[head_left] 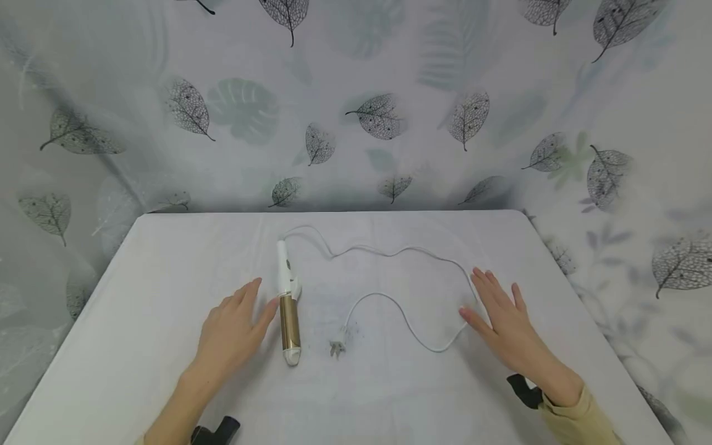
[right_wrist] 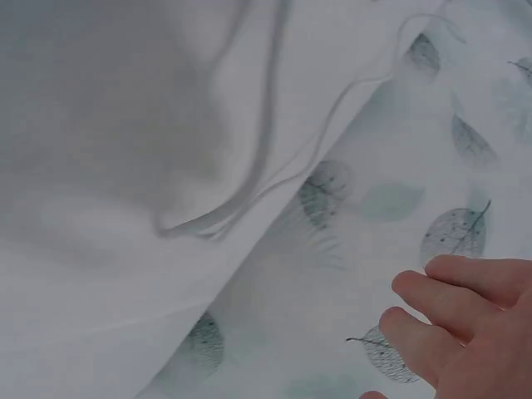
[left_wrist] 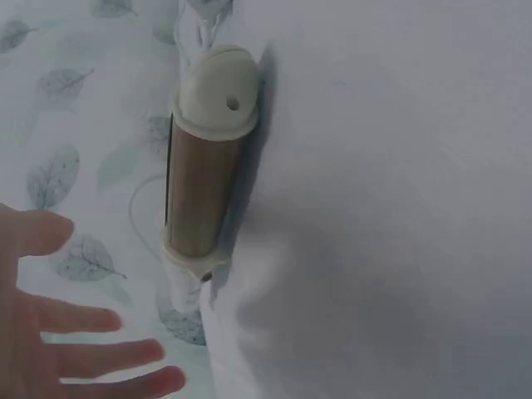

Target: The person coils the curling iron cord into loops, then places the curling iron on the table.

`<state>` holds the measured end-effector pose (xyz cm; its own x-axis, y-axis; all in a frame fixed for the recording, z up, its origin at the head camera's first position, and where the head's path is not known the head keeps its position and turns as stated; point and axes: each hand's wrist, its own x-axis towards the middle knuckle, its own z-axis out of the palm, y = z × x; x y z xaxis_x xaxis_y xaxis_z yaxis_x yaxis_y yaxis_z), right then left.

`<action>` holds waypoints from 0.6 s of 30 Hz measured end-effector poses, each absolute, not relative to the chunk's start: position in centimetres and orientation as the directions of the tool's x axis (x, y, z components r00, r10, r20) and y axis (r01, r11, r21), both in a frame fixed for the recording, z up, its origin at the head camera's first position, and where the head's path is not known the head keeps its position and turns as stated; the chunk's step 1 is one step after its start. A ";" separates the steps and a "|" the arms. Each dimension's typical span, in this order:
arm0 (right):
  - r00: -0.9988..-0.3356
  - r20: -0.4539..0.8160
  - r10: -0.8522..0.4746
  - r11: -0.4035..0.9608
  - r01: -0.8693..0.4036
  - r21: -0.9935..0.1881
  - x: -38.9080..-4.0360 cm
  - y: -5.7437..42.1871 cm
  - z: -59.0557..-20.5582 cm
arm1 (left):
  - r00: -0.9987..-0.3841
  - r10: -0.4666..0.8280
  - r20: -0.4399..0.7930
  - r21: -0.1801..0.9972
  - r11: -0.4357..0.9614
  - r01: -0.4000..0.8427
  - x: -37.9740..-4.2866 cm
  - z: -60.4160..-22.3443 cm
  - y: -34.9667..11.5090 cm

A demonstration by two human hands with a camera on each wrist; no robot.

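A white and gold curling iron (head_left: 290, 322) lies lengthwise on the white table, its rounded gold end toward the person. To its left is my left hand (head_left: 230, 334), fingers spread and the thumb tip right at the iron's edge in the head view. The left wrist view shows the iron's gold barrel (left_wrist: 199, 187) and the straight fingers (left_wrist: 108, 357) off to one side. On the right, my right hand (head_left: 508, 334) extends with straight fingers beside the bend of the white power cord (head_left: 408, 249). Neither hand grips anything.
From the iron's far end the cord loops across the table and back to a plug (head_left: 337, 347) near the middle. Leaf-printed sheeting (head_left: 384, 117) hangs behind the white table (head_left: 183, 266) and down its sides. Black straps (head_left: 525, 391) are at both wrists.
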<state>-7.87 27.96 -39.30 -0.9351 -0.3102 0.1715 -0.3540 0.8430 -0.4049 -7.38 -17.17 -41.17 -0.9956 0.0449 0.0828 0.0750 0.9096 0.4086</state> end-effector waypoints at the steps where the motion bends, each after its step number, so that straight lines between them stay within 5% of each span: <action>1: -0.931 0.176 -0.321 0.838 -0.365 -0.405 -8.1 27.3 -38.9 | -0.997 0.038 0.064 0.409 0.910 0.061 -7.8 -41.0 -16.9; 10: -0.912 0.160 -0.378 0.788 -0.407 -0.462 -11.1 22.2 -36.7 | -0.985 0.021 -0.172 0.364 0.930 -0.044 -11.1 -41.4 -14.1; 18: -0.905 0.160 -0.395 0.669 -0.402 -0.625 -12.8 19.4 -34.5 | -0.981 -0.034 -0.192 0.376 0.921 -0.105 -11.6 -43.1 -12.5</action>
<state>-12.76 19.40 -34.51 -0.9046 -0.3952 0.1596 -0.4025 0.6689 -0.6250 -11.57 -12.55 -43.10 -0.9808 -0.0338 -0.1920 -0.1053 0.9206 0.3760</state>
